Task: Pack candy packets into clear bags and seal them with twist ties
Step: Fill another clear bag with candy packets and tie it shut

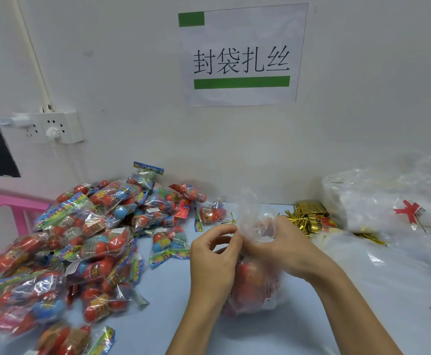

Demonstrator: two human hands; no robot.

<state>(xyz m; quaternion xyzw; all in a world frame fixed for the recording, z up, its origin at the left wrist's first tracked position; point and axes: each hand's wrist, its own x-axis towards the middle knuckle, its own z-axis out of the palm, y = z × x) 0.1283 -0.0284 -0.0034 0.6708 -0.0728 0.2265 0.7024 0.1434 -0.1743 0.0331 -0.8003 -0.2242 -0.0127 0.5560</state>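
A filled clear bag [254, 285] stands on the pale blue table [173, 303] between the two hands, red candy showing through its film. The right hand [288, 244] curls around the gathered neck of the bag, squeezing the plastic into a bunch so the loose top flares above the fingers — a grip that keeps the mouth closed while a tie goes on. The left hand [215, 254] comes in from the other side, its thumb and fingertips pinched together right against that neck. It appears to hold something thin there, probably a twist tie, though the tie itself is too small to make out for certain; one yellow twist tie [232, 219] lies on the table just behind the hands.

The supplies sit where each hand can reach them: the pile of candy packets [86, 242] spreads to the left, and the heap of gold twist ties [308, 217] lies to the right, near the stack of empty clear bags [378, 201] against the wall. My judgement is that filling is done for this bag and sealing is under way — the next move calls for wrapping the tie snugly below the flare without letting the bunch loosen.
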